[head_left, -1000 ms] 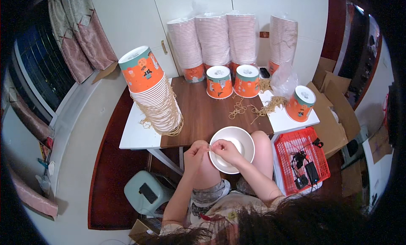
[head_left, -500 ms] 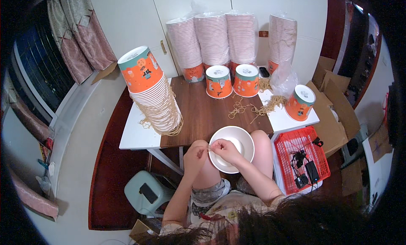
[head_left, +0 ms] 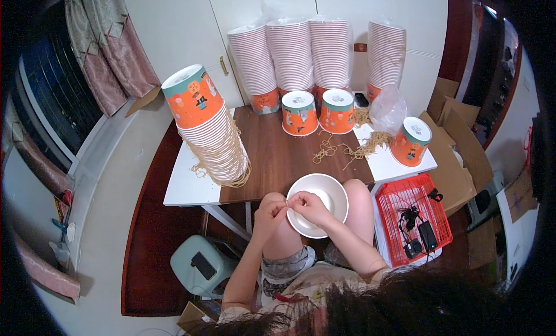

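A round white paper tub (head_left: 339,207) rests on my lap between my thighs, its open mouth facing up. My right hand (head_left: 311,208) reaches over the tub, fingers pinched together near its left rim. Just beside it, my left hand (head_left: 270,216) is closed as well, its fingertips meeting the right ones. Whatever lies between the fingertips is too small to make out. On the table's left stands a tall leaning stack of upside-down tubs (head_left: 200,113), orange and green on top, with tan cords (head_left: 234,156) draped around its lower part.
Loose tan cords (head_left: 375,143) lie on the brown table (head_left: 260,162) near a crumpled plastic bag (head_left: 389,110). Several upturned orange tubs (head_left: 337,113) and tall plastic-wrapped stacks (head_left: 289,55) stand behind. To the right sits a red basket (head_left: 399,243) with cables; a grey-green stool (head_left: 197,263) is lower left.
My left fingers have shifted slightly right, closer to my right fingertips. The right hand, the white tub and the stacks look the same.
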`<action>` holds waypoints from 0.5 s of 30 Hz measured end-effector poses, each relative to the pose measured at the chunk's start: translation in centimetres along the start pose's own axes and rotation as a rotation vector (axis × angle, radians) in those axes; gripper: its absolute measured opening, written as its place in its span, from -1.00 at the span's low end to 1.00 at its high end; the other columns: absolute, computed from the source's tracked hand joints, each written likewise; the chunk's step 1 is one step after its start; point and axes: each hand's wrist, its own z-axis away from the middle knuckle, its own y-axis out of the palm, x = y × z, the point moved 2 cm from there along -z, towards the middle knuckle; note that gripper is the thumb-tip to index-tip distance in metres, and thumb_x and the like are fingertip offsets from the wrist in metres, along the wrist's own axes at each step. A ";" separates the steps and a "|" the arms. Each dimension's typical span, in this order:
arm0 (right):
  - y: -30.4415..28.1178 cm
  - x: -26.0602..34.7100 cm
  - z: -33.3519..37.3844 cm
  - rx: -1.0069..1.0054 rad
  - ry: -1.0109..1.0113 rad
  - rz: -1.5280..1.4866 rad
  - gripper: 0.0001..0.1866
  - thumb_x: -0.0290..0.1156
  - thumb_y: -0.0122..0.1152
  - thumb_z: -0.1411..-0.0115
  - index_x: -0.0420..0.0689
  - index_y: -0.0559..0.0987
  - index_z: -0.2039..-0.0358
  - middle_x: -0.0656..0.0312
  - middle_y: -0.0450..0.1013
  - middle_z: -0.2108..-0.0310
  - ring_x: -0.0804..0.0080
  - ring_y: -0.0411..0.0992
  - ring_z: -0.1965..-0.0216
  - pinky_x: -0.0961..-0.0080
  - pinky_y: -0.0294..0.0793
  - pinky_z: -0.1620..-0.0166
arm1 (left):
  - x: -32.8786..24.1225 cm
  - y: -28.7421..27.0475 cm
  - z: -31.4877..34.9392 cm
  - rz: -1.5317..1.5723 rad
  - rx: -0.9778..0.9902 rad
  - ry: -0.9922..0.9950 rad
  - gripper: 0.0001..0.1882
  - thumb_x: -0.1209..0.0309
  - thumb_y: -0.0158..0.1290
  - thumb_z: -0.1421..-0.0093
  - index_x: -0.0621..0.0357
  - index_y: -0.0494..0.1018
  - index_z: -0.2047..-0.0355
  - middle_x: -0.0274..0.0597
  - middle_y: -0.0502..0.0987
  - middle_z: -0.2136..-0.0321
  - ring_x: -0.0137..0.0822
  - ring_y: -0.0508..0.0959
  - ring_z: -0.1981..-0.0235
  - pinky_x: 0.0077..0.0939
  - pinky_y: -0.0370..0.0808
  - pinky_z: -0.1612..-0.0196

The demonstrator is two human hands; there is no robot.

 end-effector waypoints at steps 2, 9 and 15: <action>0.0 -0.1 0.0 0.003 -0.004 0.002 -0.90 -0.46 0.16 0.01 -0.21 0.51 0.46 0.42 0.36 0.60 0.75 0.23 0.56 0.76 0.27 0.47 | 0.4 0.2 0.0 -0.003 -0.008 -0.007 -0.88 0.50 0.11 0.01 0.23 0.50 0.42 -0.29 0.50 0.54 -0.57 0.44 0.55 -0.71 0.37 0.47; 0.0 0.0 0.0 -0.002 -0.020 -0.003 -0.90 -0.47 0.16 0.01 -0.21 0.51 0.46 0.42 0.36 0.60 0.75 0.24 0.56 0.77 0.27 0.48 | 0.3 0.2 0.0 -0.064 -0.006 0.018 -0.88 0.49 0.10 -0.01 0.25 0.50 0.42 -0.30 0.50 0.58 -0.58 0.43 0.57 -0.70 0.36 0.49; -0.2 0.2 0.1 0.008 0.000 0.015 -0.90 -0.46 0.16 0.01 -0.21 0.51 0.46 0.42 0.36 0.60 0.75 0.23 0.56 0.77 0.27 0.48 | 1.2 0.5 0.0 0.108 -0.031 -0.086 -0.93 0.51 0.03 -0.06 0.28 0.44 0.45 -0.34 0.48 0.56 -0.59 0.43 0.51 -0.71 0.36 0.43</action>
